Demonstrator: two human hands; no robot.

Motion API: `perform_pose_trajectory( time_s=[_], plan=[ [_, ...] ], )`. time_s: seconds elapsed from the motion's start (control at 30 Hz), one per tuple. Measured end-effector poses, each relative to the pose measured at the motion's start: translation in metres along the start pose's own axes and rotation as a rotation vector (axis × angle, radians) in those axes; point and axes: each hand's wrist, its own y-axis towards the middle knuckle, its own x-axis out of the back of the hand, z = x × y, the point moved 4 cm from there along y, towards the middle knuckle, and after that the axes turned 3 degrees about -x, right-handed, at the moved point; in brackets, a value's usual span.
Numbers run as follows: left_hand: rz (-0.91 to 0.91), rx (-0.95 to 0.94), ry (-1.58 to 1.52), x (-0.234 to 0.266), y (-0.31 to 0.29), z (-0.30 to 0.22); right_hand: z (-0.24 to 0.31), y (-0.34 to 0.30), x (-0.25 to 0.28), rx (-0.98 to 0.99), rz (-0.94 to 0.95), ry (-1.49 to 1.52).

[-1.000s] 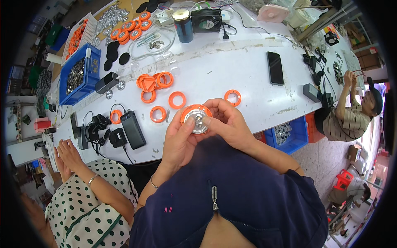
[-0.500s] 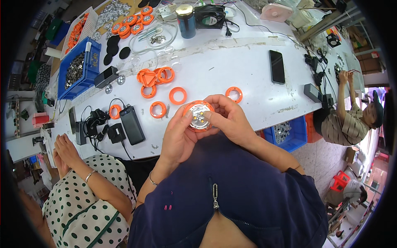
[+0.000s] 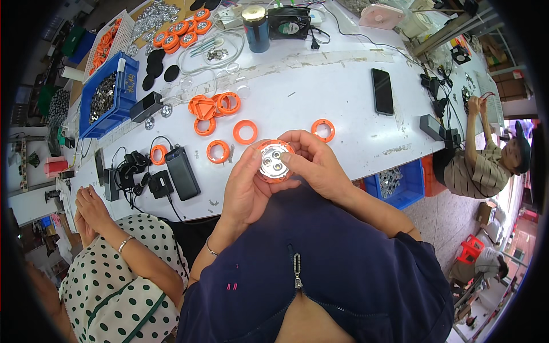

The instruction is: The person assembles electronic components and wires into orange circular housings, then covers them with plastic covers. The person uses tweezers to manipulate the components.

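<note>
Both my hands hold a round orange LED light (image 3: 273, 163) close to my body, just over the table's near edge. Its silver reflector faces up and shows three small cups. My left hand (image 3: 246, 186) wraps the light's left side and underside, thumb along the rim. From the right, my right hand (image 3: 320, 166) grips it, with the thumb at the edge of the reflector and the fingers curled behind. Just beyond lie loose orange rings (image 3: 245, 132), one to the right (image 3: 323, 131), one to the left (image 3: 218, 151), and a small pile (image 3: 205, 107).
A blue bin of metal parts (image 3: 128, 94) and finished-looking orange lights (image 3: 170, 41) stand far left. A black power bank (image 3: 183, 173) and cables lie left, a phone (image 3: 382, 92) right. A can (image 3: 257, 31) stands at the back. Co-workers sit left and right.
The light has tipped slightly in my hands, and my left thumb has slid outward to its rim. The cups' yellow centres now look paler. Both hands keep their hold.
</note>
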Motion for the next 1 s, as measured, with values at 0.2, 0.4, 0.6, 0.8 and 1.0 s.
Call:
perform_pose_trajectory(
  time_s=[0.2, 0.4, 0.6, 0.8, 1.0],
  plan=[
    [-0.023, 0.008, 0.016, -0.001, -0.001, 0.000, 0.001, -0.004, 0.000, 0.053, 0.031, -0.053],
    [0.038, -0.018, 0.042, 0.003, -0.001, -0.002, 0.022, -0.005, -0.002, 0.458, 0.133, -0.600],
    [-0.027, -0.035, 0.066, 0.004, -0.002, -0.004, 0.028, -0.001, 0.000, 0.458, 0.240, -0.693],
    [0.016, -0.029, 0.103, 0.008, -0.004, -0.005, 0.037, -0.001, -0.002, 0.549, 0.349, -0.817],
    [0.029, -0.009, 0.059, 0.005, -0.006, -0.005, 0.040, -0.002, -0.004, 0.637, 0.286, -0.888]
  ],
)
